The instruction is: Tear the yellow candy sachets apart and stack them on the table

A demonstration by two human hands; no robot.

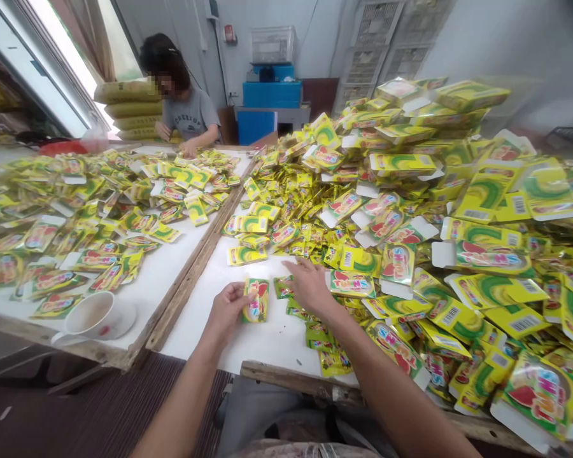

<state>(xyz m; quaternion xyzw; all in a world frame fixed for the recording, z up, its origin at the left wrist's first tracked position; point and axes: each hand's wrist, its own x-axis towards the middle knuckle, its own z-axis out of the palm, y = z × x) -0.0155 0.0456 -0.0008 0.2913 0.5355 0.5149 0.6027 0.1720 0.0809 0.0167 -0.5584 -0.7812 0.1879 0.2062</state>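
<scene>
Head view: my left fingers (pixel 233 292) clamp a box (pixel 256 302), lengthwise twelve-to-six; packets (pixel 282 288) lie at its three o'clock, by my right fingers (pixel 297 270), grip unclear.

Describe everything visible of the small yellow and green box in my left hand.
This small, flat yellow and green box looks like glossy printed cardboard, showing red watermelon and colourful lettering running lengthwise. Your left hand pinches its left edge. It points lengthwise away from you; contact with the white tabletop is unclear.

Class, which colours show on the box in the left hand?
The box shows green and yellow, with some red; head view.
</scene>
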